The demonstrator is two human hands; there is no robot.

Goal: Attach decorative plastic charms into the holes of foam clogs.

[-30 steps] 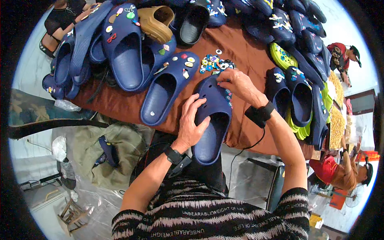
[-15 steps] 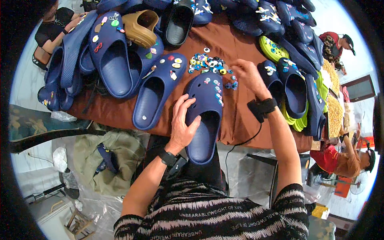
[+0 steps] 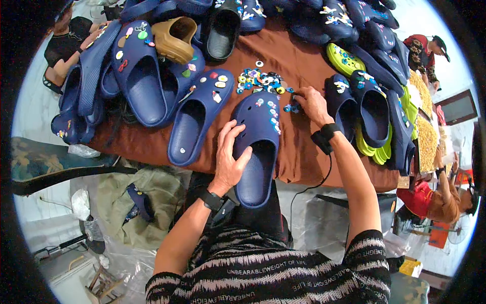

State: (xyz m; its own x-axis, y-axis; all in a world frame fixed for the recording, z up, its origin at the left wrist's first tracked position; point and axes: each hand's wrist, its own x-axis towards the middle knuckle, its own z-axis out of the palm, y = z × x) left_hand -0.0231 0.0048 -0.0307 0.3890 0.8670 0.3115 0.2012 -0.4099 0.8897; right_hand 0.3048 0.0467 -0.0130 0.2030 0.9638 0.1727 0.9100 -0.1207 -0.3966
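A dark blue clog (image 3: pixel 260 147) lies toe-away on the brown cloth (image 3: pixel 304 162), a few small charms fixed near its toe. My left hand (image 3: pixel 229 159) rests flat on its left side and rim, holding it steady. My right hand (image 3: pixel 310 104) reaches past the toe to a pile of small coloured charms (image 3: pixel 260 81), fingertips pinching at blue pieces at the pile's right edge. Both wrists wear black bands, and a cable hangs from the right one.
Another blue clog with charms (image 3: pixel 200 114) lies to the left. Many navy, black, tan (image 3: pixel 174 38) and lime-green (image 3: pixel 344 60) clogs crowd the table's back and sides. People sit at the far left (image 3: pixel 66 43) and right (image 3: pixel 430 197). Bags and a bench lie below.
My right hand has left the clog's toe and moved away to the charm pile. My left hand has slid slightly along the clog's side.
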